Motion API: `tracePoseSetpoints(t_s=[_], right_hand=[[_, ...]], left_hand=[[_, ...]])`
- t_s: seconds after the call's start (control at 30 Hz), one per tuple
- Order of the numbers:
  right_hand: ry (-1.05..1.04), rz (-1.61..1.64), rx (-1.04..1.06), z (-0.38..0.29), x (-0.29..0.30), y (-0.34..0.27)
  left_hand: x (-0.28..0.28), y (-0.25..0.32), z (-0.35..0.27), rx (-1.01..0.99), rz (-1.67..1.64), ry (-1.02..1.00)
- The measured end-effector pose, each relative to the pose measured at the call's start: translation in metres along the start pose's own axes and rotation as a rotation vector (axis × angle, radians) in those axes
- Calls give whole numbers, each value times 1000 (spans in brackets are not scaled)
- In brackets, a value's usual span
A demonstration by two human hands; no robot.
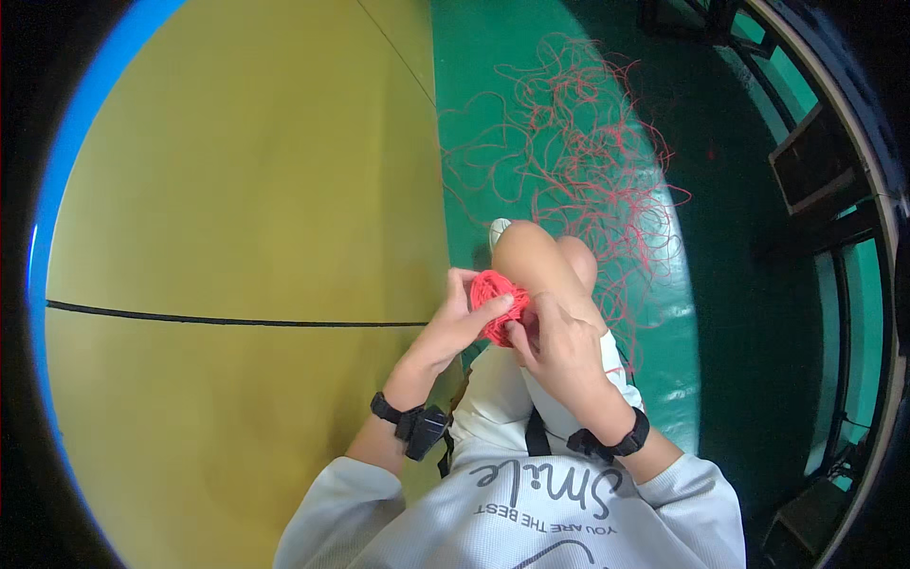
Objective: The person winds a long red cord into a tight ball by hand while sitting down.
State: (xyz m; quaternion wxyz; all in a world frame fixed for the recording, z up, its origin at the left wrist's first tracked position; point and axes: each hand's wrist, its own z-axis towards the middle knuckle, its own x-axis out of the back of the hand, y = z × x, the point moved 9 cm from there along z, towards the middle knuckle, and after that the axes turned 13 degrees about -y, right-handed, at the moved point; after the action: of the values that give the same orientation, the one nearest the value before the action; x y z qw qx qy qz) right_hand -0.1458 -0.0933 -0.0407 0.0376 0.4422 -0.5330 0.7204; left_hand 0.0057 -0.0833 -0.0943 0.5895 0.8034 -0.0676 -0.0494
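A small ball of red string [490,288] is above my lap, between both hands. My left hand [458,316] grips it from the left, thumb across its front. My right hand [558,341] is at the ball's lower right side, its thumb and fingertips pinched together against the strands; whether they hold a strand is hard to tell. A wide, loose tangle of the same red string [583,149] lies spread over the green floor beyond and beside my bare knees, with some strands running down beside my right thigh.
A yellow surface [234,213] with a black line and a blue rim fills the left side. My crossed legs [547,270] are in front of me. At the right, past the shiny green floor [675,398], stand dark frames and a box-like object [817,160] under a curved rail.
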Motion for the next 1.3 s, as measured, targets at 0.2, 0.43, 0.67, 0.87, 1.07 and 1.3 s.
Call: tracePoseSetpoints(t_s=[0.2,0.43,0.67,0.87,1.07,1.3], right_hand=[[36,56,45,1,5,1],[95,65,18,-5,22,-7],[70,141,-16,-5,21,0],[100,150,-46,-11,13,18],[53,345,-122,-8,20,25],[-77,586,-92,-8,8,34]], left_hand=[[-7,-12,0,161,-179,32],[-30,22,-2,-8,-255,207],[-29,18,-5,15,-538,76],[-17,15,-10,14,-213,-32],[-9,25,-20,-95,32,26],[-13,7,-31,-56,-310,96]])
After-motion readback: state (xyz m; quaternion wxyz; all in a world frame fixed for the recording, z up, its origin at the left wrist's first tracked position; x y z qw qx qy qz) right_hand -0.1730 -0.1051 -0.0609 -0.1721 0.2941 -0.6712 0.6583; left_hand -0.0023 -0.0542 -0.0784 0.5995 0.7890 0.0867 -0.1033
